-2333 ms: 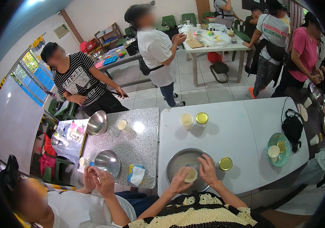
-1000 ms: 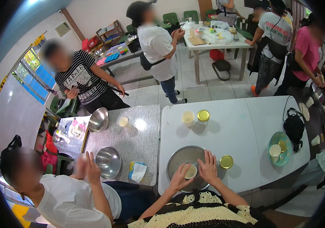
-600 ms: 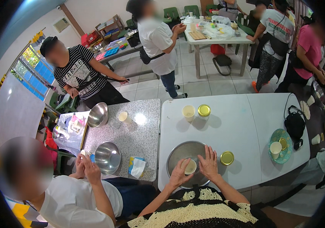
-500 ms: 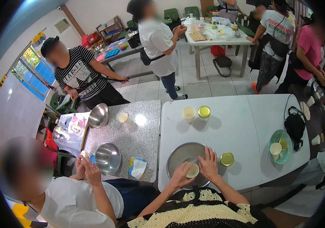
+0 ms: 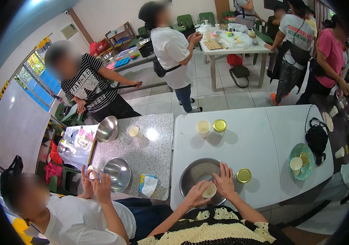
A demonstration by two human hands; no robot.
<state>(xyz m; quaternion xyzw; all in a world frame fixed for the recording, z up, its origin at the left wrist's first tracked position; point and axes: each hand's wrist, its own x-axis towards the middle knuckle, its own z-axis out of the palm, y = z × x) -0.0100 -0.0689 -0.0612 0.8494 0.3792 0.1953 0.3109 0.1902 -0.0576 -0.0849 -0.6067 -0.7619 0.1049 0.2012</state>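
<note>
A wide metal bowl point(image 5: 191, 173) stands on the white table close in front of me. Over its near part, my left hand point(image 5: 195, 194) is wrapped round a small paper cup point(image 5: 209, 190), whose open top faces up. My right hand point(image 5: 224, 182) lies along the bowl's right side with its fingers stretched out, close to the cup and holding nothing that I can see. Just right of that hand sits a jar with a gold lid point(image 5: 244, 175). What the cup and bowl contain is hard to make out.
Farther up the white table point(image 5: 240, 122) are a paper cup point(image 5: 203, 128) and another gold-lidded jar point(image 5: 220, 125). At right, a patterned plate point(image 5: 301, 161) and a black bag point(image 5: 316, 136). On the left speckled table are metal bowls point(image 5: 117, 174) and a tissue pack point(image 5: 147, 185). A co-worker point(image 5: 80, 216) sits left.
The whole view has shifted slightly. My hands keep nearly the same place at the bowl, with the cup still held. The co-worker at left has raised their hands a little.
</note>
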